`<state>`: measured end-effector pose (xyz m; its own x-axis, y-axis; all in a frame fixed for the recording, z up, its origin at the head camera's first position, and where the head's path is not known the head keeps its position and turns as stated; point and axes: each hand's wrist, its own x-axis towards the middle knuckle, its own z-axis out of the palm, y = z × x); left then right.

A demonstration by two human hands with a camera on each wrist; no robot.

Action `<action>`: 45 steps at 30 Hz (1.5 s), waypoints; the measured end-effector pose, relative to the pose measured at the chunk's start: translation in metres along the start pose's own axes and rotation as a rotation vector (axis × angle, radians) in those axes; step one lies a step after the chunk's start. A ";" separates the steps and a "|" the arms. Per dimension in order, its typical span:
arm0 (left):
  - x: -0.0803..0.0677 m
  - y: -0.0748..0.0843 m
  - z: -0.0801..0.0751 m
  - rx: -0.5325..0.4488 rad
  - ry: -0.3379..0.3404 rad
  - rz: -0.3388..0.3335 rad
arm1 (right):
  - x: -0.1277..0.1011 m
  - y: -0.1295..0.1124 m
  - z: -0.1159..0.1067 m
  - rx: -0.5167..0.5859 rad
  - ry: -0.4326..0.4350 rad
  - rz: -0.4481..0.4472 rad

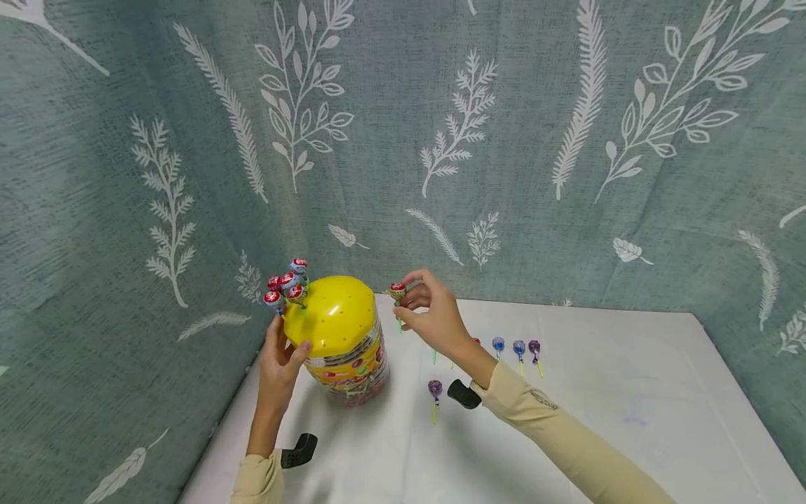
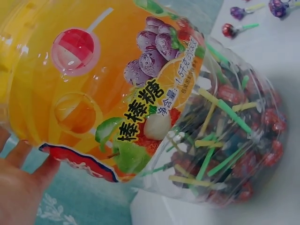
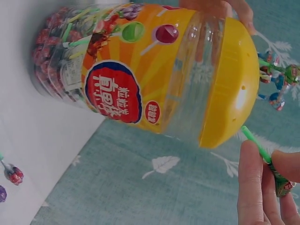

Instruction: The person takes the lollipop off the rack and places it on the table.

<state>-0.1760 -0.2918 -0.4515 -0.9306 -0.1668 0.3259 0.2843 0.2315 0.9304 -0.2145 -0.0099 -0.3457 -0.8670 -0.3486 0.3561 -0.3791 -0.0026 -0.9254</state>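
A clear plastic candy jar (image 1: pixel 355 371) with a yellow domed lid (image 1: pixel 336 311) stands on the white table, part filled with wrapped lollipops. My left hand (image 1: pixel 278 367) grips it near the lid, thumb on the near side. Several lollipops (image 1: pixel 288 281) stick up from small holes at the lid's left side. To the right of the lid, my right hand (image 1: pixel 437 318) pinches a lollipop (image 1: pixel 398 290) between thumb and fingers. In the right wrist view, the green stick (image 3: pixel 253 139) of that lollipop points toward the lid, its tip close to the edge.
Several lollipops (image 1: pixel 519 348) lie in a row on the white table (image 1: pixel 604 420), partly hidden by my right forearm. A single purple lollipop (image 1: pixel 435 387) lies nearer. Patterned green fabric (image 1: pixel 504 231) hangs behind and on the left.
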 end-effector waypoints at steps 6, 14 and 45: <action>-0.002 0.002 -0.001 0.037 -0.020 -0.016 | -0.009 0.003 -0.003 0.009 -0.003 0.042; -0.007 0.004 -0.003 0.110 0.006 -0.012 | -0.028 0.021 -0.007 0.028 0.012 0.090; -0.001 -0.010 0.019 0.012 0.120 0.075 | -0.094 0.143 -0.018 -0.040 0.224 0.427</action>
<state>-0.1827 -0.2755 -0.4645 -0.8724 -0.2613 0.4131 0.3490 0.2589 0.9007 -0.1928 0.0398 -0.5097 -0.9945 -0.1002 -0.0315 0.0178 0.1348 -0.9907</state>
